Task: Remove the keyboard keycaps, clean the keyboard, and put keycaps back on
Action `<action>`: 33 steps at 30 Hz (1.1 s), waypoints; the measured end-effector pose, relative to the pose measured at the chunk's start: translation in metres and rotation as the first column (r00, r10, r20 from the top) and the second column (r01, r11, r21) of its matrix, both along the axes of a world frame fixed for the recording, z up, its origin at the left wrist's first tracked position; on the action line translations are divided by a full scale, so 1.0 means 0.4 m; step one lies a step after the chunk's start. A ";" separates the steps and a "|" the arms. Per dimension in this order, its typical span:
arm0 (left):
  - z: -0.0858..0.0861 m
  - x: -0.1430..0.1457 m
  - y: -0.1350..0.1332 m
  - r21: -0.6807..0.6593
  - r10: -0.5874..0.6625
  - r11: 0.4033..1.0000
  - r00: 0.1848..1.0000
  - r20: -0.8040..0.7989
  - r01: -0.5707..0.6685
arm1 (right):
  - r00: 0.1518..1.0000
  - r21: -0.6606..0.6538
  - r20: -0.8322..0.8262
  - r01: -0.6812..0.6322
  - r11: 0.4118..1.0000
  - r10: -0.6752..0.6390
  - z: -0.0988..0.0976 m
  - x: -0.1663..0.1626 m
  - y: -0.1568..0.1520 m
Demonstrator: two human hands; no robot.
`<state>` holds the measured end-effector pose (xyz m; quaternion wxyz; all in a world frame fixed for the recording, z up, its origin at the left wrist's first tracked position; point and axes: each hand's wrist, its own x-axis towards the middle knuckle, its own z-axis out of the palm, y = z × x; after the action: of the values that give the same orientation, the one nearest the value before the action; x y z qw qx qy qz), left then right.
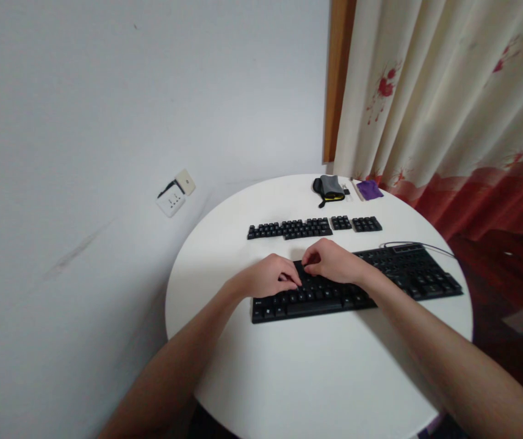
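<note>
A black keyboard (380, 283) lies across the round white table (316, 372), its cable running off to the right. My left hand (270, 275) rests on the keyboard's upper left part with its fingers curled down onto the keys. My right hand (332, 261) is just beside it, fingers pinched together over the top rows near the left hand's fingertips. What the fingers grip, if anything, is too small to see. Behind the keyboard, loose black keycaps (291, 229) are laid out in rows, with two smaller groups (356, 224) to their right.
At the table's far edge lie a grey and black pouch with yellow trim (329, 188), a thin white stick (357, 191) and a purple cloth (370, 189). A wall socket (174, 196) sits on the white wall at left. A floral curtain (448, 103) hangs at right.
</note>
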<state>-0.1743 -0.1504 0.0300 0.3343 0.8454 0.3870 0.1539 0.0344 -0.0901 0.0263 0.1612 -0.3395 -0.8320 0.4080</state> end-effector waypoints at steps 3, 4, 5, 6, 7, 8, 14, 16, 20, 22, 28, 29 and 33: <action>0.003 0.004 -0.007 -0.027 0.061 0.998 0.998 -0.012 -0.061 | 0.997 -0.074 0.005 -0.070 0.995 0.071 0.003 0.006 -0.001; 0.003 0.005 -0.009 -0.035 0.078 0.996 0.997 -0.016 -0.079 | 0.995 -0.096 0.009 -0.095 0.991 0.096 0.004 0.008 -0.001; 0.004 0.007 -0.010 -0.040 0.092 0.995 0.996 -0.018 -0.093 | 0.992 -0.109 0.015 -0.121 0.987 0.123 0.005 0.010 -0.002; 0.004 0.009 -0.012 -0.043 0.103 0.994 0.994 -0.020 -0.104 | 0.988 -0.117 0.022 -0.150 0.982 0.153 0.006 0.011 -0.003; 0.004 0.010 -0.013 -0.044 0.113 0.993 0.993 -0.021 -0.114 | 0.983 -0.117 0.030 -0.177 0.977 0.182 0.007 0.013 -0.004; 0.004 0.011 -0.014 -0.045 0.120 0.992 0.993 -0.021 -0.121 | 0.978 -0.113 0.038 -0.202 0.973 0.207 0.007 0.013 -0.005; 0.004 0.018 -0.017 -0.046 0.128 0.991 0.991 -0.025 -0.129 | 0.962 -0.055 0.056 -0.264 0.963 0.267 -0.002 0.007 -0.013; 0.002 0.017 -0.016 -0.044 0.128 0.991 0.991 -0.029 -0.129 | 0.965 -0.031 0.065 -0.253 0.967 0.255 -0.003 0.004 -0.017; -0.001 0.009 -0.010 -0.098 0.136 0.986 0.990 -0.023 -0.138 | 0.967 -0.004 0.063 -0.249 0.969 0.249 -0.001 0.002 -0.026; 0.001 0.005 -0.007 -0.122 0.143 0.982 0.990 -0.021 -0.144 | 0.965 0.005 0.057 -0.255 0.967 0.254 0.000 0.001 -0.027; 0.012 0.008 -0.007 -0.133 0.157 0.978 0.987 -0.039 -0.161 | 0.964 0.032 0.075 -0.257 0.966 0.254 -0.001 0.000 -0.030; 0.013 0.009 -0.007 -0.136 0.165 0.976 0.985 -0.044 -0.169 | 0.964 0.044 0.081 -0.259 0.965 0.255 0.000 0.000 -0.032; 0.011 0.010 -0.008 -0.147 0.183 0.971 0.981 -0.057 -0.190 | 0.963 0.065 0.092 -0.261 0.963 0.254 0.004 -0.001 -0.033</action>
<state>-0.1702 -0.1534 0.0344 0.3732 0.7807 0.4823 0.1363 0.0338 -0.1032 0.0280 0.0849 -0.2386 -0.8902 0.3787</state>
